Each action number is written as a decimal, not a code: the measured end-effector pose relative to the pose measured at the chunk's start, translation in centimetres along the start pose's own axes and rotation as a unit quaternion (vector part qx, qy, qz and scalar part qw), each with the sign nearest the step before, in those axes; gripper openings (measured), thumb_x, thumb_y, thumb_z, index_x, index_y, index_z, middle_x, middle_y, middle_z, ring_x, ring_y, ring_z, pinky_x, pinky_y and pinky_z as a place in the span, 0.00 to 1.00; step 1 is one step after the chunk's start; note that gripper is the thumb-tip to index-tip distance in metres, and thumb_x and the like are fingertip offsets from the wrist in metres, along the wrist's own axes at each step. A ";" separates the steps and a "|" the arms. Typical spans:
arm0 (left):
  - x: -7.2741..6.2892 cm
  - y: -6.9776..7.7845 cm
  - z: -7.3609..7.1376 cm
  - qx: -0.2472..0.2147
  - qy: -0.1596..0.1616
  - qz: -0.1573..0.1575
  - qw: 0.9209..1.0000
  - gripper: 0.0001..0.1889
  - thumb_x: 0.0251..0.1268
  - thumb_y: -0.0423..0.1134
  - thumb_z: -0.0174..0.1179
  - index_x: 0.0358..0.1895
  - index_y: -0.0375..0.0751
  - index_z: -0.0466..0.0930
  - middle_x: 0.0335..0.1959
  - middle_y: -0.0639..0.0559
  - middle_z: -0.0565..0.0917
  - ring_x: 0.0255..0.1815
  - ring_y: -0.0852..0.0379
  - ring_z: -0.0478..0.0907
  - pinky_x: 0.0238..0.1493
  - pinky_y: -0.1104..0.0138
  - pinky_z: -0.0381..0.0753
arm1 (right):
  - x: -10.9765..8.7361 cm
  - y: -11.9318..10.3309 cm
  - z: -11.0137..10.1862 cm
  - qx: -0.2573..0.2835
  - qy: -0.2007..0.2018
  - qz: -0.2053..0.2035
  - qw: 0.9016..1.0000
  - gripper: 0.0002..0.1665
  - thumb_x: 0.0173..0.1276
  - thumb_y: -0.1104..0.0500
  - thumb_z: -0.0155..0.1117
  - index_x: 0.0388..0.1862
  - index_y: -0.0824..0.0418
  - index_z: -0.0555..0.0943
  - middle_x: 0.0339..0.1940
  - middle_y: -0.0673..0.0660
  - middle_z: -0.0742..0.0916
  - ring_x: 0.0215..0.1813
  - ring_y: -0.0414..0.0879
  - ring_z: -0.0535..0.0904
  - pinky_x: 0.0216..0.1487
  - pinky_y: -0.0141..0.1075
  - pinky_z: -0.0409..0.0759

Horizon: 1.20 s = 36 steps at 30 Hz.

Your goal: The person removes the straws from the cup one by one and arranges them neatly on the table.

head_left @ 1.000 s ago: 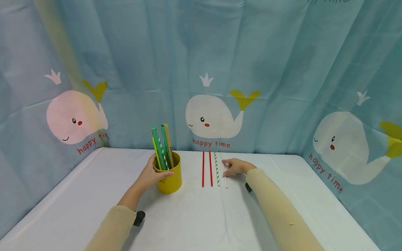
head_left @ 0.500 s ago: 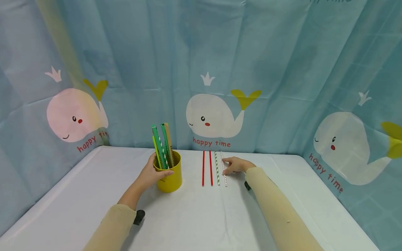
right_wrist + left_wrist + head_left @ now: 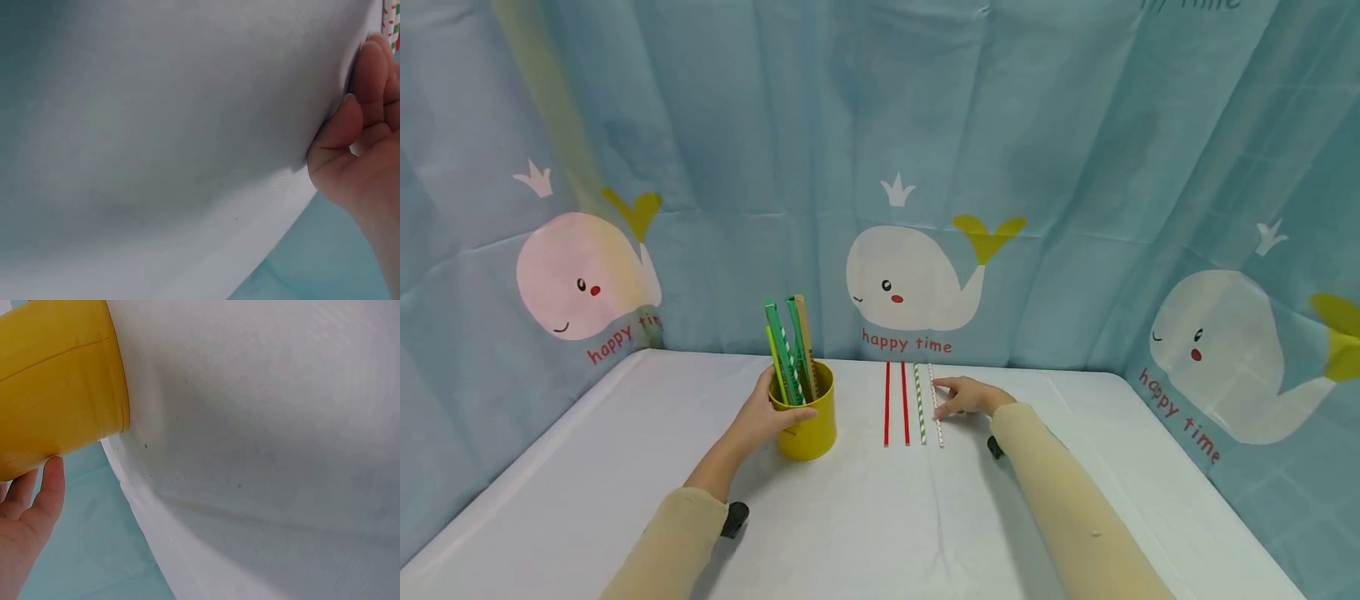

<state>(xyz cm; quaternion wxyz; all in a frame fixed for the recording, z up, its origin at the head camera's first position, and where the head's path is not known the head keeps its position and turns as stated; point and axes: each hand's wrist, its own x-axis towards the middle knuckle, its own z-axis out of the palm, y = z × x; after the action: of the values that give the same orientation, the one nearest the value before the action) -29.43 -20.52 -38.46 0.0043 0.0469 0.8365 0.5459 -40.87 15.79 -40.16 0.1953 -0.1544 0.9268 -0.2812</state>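
In the head view my left hand (image 3: 765, 417) grips a yellow cup (image 3: 808, 435), its thumb across the front near the rim and its fingers on the far left side. Green strips (image 3: 782, 350), a green-and-white striped straw and a tan ruler-like strip (image 3: 806, 342) stand leaning in the cup. My right hand (image 3: 967, 396) rests on the table with thumb and forefinger apart, both at a white patterned straw (image 3: 938, 429). Left of that straw lie a green-and-white striped straw (image 3: 919, 408) and two red straws (image 3: 887, 408), roughly parallel. The right wrist view shows the fingertips low against the tablecloth.
A white cloth covers the table (image 3: 865, 525). Behind it hangs a blue curtain (image 3: 760, 167) printed with whales, which also closes in both sides. Dark wrist devices (image 3: 735, 519) show under the sleeves.
Both hands stay where they are on the cup and at the white straw. The whole view shifts slightly with the head; the straws keep their places.
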 end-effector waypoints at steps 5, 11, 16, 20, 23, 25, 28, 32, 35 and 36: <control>-0.3 0.0 -0.2 0.001 0.001 -0.008 1.000 0.55 0.58 0.52 0.70 0.77 0.43 0.37 0.70 0.34 0.59 0.67 0.35 0.61 0.67 0.41 0.60 | -0.3 0.2 0.5 0.021 0.012 -0.011 1.000 0.46 0.64 0.54 0.71 0.76 0.60 0.60 0.37 0.55 0.75 0.32 0.44 0.67 0.33 0.33 0.67; -0.4 0.0 -0.2 -0.001 -0.001 0.001 1.000 0.55 0.58 0.51 0.69 0.77 0.42 0.36 0.70 0.33 0.59 0.67 0.35 0.61 0.67 0.42 0.61 | -1.4 0.2 0.2 0.038 0.007 -0.018 0.999 0.45 0.65 0.55 0.69 0.76 0.62 0.58 0.39 0.56 0.78 0.32 0.45 0.70 0.34 0.35 0.71; -0.3 -0.1 -0.1 0.000 0.000 0.004 1.000 0.55 0.58 0.51 0.69 0.77 0.42 0.36 0.70 0.33 0.59 0.67 0.35 0.61 0.67 0.42 0.61 | -2.2 0.1 -0.4 0.058 0.002 -0.028 0.998 0.43 0.67 0.57 0.66 0.76 0.64 0.58 0.46 0.58 0.81 0.38 0.48 0.74 0.35 0.39 0.74; -0.2 -0.1 -0.1 -0.001 -0.001 0.004 1.000 0.55 0.58 0.51 0.69 0.76 0.42 0.37 0.69 0.33 0.60 0.67 0.35 0.62 0.67 0.42 0.61 | -2.7 -0.6 -0.5 0.098 0.024 -0.055 0.993 0.40 0.69 0.57 0.64 0.76 0.63 0.60 0.50 0.58 0.81 0.46 0.49 0.75 0.43 0.42 0.78; -0.1 -0.1 0.0 -0.004 -0.002 0.005 1.000 0.55 0.58 0.51 0.70 0.76 0.42 0.37 0.69 0.33 0.60 0.67 0.36 0.62 0.67 0.42 0.61 | -3.1 -1.6 -0.5 0.139 0.039 -0.088 0.986 0.38 0.70 0.57 0.63 0.75 0.64 0.61 0.52 0.59 0.80 0.51 0.53 0.76 0.50 0.45 0.79; -0.1 -0.1 0.0 -0.006 -0.002 0.006 1.000 0.55 0.58 0.51 0.70 0.77 0.43 0.37 0.69 0.34 0.60 0.67 0.36 0.62 0.67 0.42 0.61 | -3.5 -2.5 -0.6 0.167 0.043 -0.111 0.979 0.37 0.71 0.57 0.62 0.75 0.64 0.61 0.52 0.60 0.79 0.54 0.56 0.76 0.53 0.47 0.78; 0.0 -0.1 0.1 -0.006 -0.002 0.007 1.000 0.55 0.58 0.51 0.70 0.77 0.43 0.36 0.69 0.34 0.59 0.67 0.36 0.61 0.67 0.42 0.60 | -4.1 -4.2 -0.5 0.206 0.041 -0.143 0.967 0.35 0.72 0.59 0.60 0.74 0.67 0.61 0.53 0.63 0.78 0.56 0.60 0.76 0.57 0.52 0.76; 0.0 -0.1 0.1 -0.004 0.000 0.004 1.000 0.55 0.58 0.52 0.70 0.77 0.44 0.36 0.70 0.34 0.59 0.67 0.36 0.61 0.67 0.42 0.60 | -4.0 -6.1 0.0 0.252 0.046 -0.166 0.952 0.33 0.71 0.62 0.60 0.72 0.67 0.64 0.54 0.64 0.78 0.57 0.63 0.75 0.59 0.55 0.74; 0.0 -0.1 0.1 -0.003 0.000 0.001 1.000 0.56 0.57 0.52 0.70 0.77 0.44 0.36 0.70 0.34 0.59 0.68 0.36 0.61 0.68 0.42 0.60 | -3.6 -7.4 0.5 0.272 0.053 -0.172 0.945 0.32 0.70 0.61 0.62 0.71 0.65 0.66 0.54 0.62 0.79 0.57 0.62 0.76 0.58 0.50 0.76; 0.1 0.0 0.1 -0.003 0.001 0.000 1.000 0.56 0.57 0.52 0.70 0.77 0.44 0.37 0.70 0.34 0.59 0.68 0.36 0.61 0.68 0.42 0.59 | -3.6 -7.9 0.6 0.280 0.053 -0.174 0.943 0.32 0.70 0.61 0.62 0.70 0.65 0.67 0.54 0.62 0.80 0.57 0.62 0.76 0.58 0.49 0.77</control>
<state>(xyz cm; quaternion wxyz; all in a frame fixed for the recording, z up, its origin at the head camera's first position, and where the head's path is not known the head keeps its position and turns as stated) -29.48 -20.44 -38.52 0.0037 0.0464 0.8348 0.5486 -36.06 10.61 -35.04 0.1291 -0.2370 0.7788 -0.5663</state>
